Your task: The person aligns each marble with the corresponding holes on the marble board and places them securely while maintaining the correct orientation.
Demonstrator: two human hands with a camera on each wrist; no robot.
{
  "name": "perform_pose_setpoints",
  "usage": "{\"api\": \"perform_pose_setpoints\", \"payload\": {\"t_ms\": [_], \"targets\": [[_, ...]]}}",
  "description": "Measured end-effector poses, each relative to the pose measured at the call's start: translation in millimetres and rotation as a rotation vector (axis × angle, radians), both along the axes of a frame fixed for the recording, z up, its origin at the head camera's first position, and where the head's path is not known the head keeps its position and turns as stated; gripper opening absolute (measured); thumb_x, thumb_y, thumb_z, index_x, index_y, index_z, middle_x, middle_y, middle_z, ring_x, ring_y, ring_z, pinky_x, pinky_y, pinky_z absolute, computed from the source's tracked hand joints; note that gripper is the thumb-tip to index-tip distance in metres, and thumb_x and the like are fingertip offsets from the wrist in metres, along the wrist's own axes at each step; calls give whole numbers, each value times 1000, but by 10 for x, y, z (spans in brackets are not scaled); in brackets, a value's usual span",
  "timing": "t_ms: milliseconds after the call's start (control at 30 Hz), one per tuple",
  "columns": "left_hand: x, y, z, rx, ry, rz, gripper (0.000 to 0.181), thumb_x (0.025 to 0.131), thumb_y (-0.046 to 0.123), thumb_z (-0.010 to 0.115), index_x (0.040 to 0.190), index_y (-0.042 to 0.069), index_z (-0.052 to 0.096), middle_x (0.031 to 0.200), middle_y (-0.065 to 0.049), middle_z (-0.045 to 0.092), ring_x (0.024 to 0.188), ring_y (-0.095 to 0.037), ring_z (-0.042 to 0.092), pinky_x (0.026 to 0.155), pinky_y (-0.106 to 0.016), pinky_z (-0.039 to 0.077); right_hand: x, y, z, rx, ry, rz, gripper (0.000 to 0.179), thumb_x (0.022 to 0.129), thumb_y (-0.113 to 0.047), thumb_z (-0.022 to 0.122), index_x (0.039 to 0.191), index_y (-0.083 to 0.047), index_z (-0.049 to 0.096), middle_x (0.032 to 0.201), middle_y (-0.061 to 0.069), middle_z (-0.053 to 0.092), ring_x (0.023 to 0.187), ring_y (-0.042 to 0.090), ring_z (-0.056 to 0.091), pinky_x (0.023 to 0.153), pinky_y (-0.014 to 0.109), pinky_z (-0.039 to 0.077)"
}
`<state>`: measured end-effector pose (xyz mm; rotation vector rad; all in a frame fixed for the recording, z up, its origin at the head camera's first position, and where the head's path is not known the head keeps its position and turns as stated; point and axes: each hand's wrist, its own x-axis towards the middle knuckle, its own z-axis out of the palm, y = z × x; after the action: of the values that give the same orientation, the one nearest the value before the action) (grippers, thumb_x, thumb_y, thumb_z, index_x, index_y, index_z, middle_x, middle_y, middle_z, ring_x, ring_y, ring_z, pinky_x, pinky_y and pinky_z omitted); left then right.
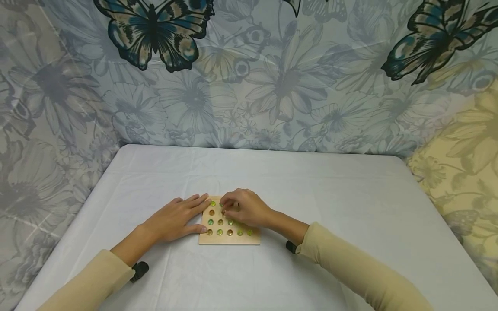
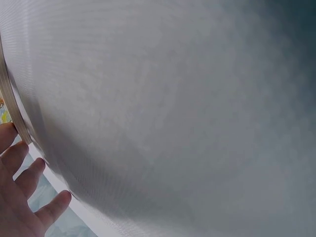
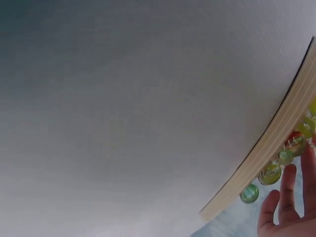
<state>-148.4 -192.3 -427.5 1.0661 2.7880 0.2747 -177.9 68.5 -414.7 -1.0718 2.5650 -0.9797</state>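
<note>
A pale wooden board (image 1: pixel 229 241) lies flat on the table, with rows of glass marbles (image 1: pixel 219 232) in green, yellow-green and amber. My left hand (image 1: pixel 177 218) rests on its left side, fingers stretched toward the top left corner and thumb at the lower left. Over the board's upper part, the thumb and index finger of my right hand (image 1: pixel 250 208) come together around an amber marble (image 1: pixel 223 212). That hand hides part of the upper right rows. The right wrist view shows several marbles, including a green marble (image 3: pixel 249 193), standing above the board's edge (image 3: pixel 266 153).
A white cloth (image 1: pixel 330 194) covers the table. Behind it hangs a fabric backdrop (image 1: pixel 272 103) with flowers and butterflies, and yellow patterned fabric (image 1: pixel 463 172) is at the right. A dark wrist device (image 1: pixel 140 271) shows under the left sleeve.
</note>
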Motion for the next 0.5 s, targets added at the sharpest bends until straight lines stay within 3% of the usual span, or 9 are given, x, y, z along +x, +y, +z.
{"api": "perform_pose_setpoints", "payload": {"t_ms": [300,500], "targets": [[-3,5,-4,-4,18,-3,79,97,63,47,155,10,36,160,-10,33,144,-32,35,105,-55,38,1,-59,-24,52,113,26,26,88,-13,78,112,-8,72,98,-5,74,98,12,64,100,40,44],[-1,16,5,-2,13,-3,79,97,62,48,155,10,36,160,-10,33,144,-32,36,104,-55,38,-17,-69,-49,59,131,16,25,88,-13,78,111,-8,72,98,-5,73,96,11,64,97,38,46]]}}
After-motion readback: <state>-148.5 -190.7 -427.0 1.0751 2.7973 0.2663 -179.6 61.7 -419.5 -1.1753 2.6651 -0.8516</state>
